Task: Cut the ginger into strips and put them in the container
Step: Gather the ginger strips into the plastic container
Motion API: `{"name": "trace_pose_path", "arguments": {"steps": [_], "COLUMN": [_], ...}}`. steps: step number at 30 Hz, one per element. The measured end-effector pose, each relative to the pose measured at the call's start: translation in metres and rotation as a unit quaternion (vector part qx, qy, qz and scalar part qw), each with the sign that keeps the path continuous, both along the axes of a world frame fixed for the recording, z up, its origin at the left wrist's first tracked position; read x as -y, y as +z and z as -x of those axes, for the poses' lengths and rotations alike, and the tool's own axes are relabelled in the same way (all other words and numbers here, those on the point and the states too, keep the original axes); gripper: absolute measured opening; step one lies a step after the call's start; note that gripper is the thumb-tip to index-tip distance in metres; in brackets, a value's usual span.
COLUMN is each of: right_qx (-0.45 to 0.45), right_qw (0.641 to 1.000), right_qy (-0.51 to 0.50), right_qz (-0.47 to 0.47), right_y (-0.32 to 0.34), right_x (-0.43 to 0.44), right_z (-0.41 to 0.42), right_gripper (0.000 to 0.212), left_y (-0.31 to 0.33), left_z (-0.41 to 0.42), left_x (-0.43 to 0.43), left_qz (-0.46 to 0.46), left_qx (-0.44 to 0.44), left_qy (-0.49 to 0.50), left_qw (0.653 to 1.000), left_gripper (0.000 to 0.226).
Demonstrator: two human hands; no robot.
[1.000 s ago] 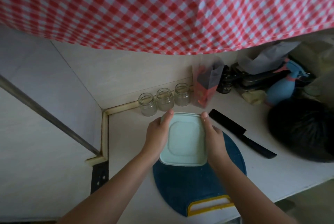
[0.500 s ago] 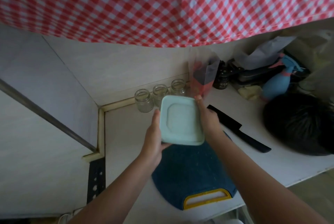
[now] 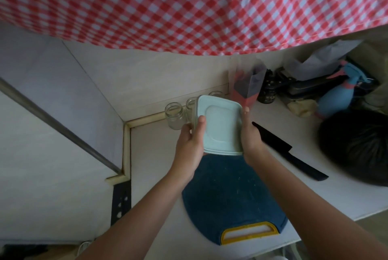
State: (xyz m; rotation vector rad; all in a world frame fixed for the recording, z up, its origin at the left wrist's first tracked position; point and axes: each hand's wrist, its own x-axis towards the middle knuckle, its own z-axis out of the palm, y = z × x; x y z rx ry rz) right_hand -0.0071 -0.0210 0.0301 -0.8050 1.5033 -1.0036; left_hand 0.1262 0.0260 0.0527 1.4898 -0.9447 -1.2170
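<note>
1. The container (image 3: 220, 127) is hanging between your two hands, lifted off the counter (image 3: 155, 165) above the far end of the cutting board (image 3: 231, 196). It is tilting so that its lid is facing you. The lid is pale mint green and square with rounded corners, with a raised square panel in the middle. A thin pale seam is showing along the near edge, where lid meets body.
2. Your left hand (image 3: 190, 144) is gripping the left side. The thumb is lying over the lid's edge and the other fingers are curling round behind.
3. Your right hand (image 3: 251, 138) is clasping the right side, palm against the edge. One fingertip is showing at the far right corner; the rest are hiding behind the container.
4. The cutting board is lying flat below your hands. It is dark blue, with a yellow handle slot at the near end.
5. A black knife (image 3: 289, 152) is lying diagonally on the counter just right of the board.
6. Small glass jars (image 3: 173, 115) are standing at the back wall, some partly hidden behind the container.
7. A blue spray bottle (image 3: 336, 98) is sitting far right, and a red-and-white checked cloth (image 3: 189, 3) is hanging across the top.
</note>
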Motion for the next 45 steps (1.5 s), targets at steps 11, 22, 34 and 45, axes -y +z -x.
{"name": "trace_pose_path", "arguments": {"steps": [11, 22, 34, 45], "right_qx": [-0.032, -0.142, -0.428, -0.469], "right_qw": [0.999, 0.973, 0.878, 0.872], "right_qy": [0.007, 0.178, 0.216, 0.141], "right_qz": [0.029, -0.040, -0.013, -0.028], "right_y": [-0.002, -0.045, -0.104, -0.116], "right_x": [0.001, 0.004, -0.054, -0.077], "right_z": [-0.018, -0.049, 0.022, 0.040], "right_gripper": [0.051, 0.058, 0.068, 0.048], "left_y": [-0.019, -0.070, -0.093, -0.101], "left_z": [-0.014, -0.070, -0.157, -0.179], "left_x": [-0.012, -0.003, 0.057, 0.077], "left_qz": [-0.004, -0.159, -0.180, -0.101], "left_qx": [-0.145, -0.334, -0.290, -0.293], "left_qy": [0.068, 0.232, 0.315, 0.342], "left_qw": [0.987, 0.900, 0.886, 0.887], "left_gripper": [0.065, 0.035, 0.021, 0.040]}}
